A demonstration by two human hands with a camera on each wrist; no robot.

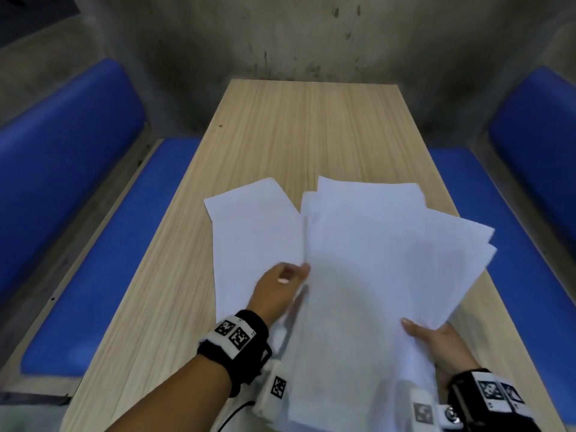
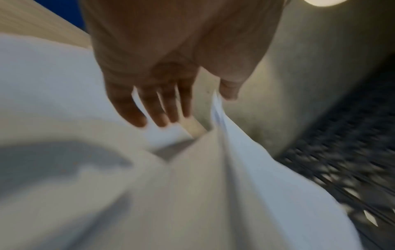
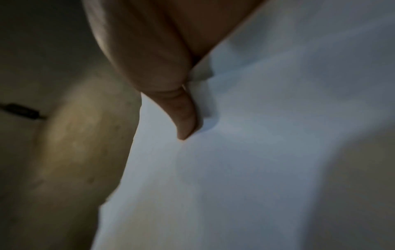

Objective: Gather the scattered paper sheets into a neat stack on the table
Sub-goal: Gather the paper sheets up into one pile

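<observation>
A single white sheet (image 1: 252, 232) lies flat on the wooden table (image 1: 305, 132), left of centre. To its right a fanned bundle of several white sheets (image 1: 374, 260) is lifted off the table. My right hand (image 1: 417, 332) pinches the bundle's near right edge, thumb (image 3: 183, 118) on top of the paper (image 3: 256, 152) and fingers hidden beneath. My left hand (image 1: 280, 288) is at the bundle's left edge. Its fingers (image 2: 158, 108) are straight and spread over the flat sheet (image 2: 53, 101), under the raised bundle (image 2: 235, 169), with the thumb beside the bundle's edge.
Blue padded benches run along the table's left (image 1: 62, 182) and right (image 1: 530, 213) sides. A grey concrete wall stands past the far end. The bundle's right corners overhang the table's right edge.
</observation>
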